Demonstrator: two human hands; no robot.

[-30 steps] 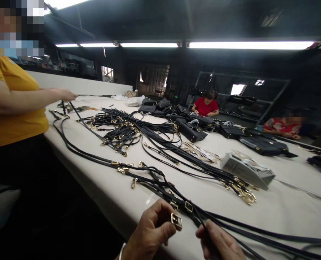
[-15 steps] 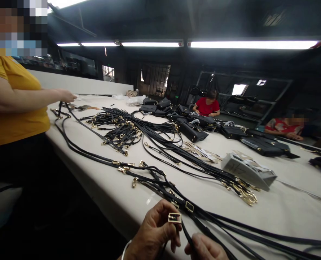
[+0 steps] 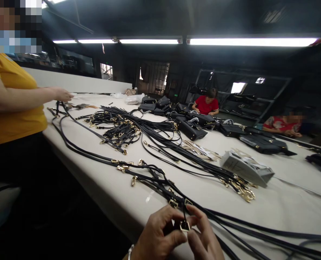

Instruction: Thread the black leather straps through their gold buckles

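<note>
My left hand (image 3: 160,233) pinches a small gold buckle (image 3: 185,226) from the left, near the table's front edge. From the other side my right hand (image 3: 203,234) closes on the black strap (image 3: 184,213) that runs through this buckle. Both sets of fingertips meet around it, so part of the strap is hidden. Just beyond my fingers lie more black straps (image 3: 157,177) with gold buckles and a gold snap hook (image 3: 133,180). Long strap lengths (image 3: 258,225) stretch off to the right.
A pile of black straps (image 3: 122,130) covers the middle of the table (image 3: 101,191). A grey box (image 3: 238,168) stands to the right, with black bags (image 3: 191,128) behind. A co-worker in yellow (image 3: 11,104) handles straps at left; two people in red sit across.
My right hand has come up and left to meet the left hand at the buckle. The buckle has tilted and shifted slightly right, with the strap now standing up through it.
</note>
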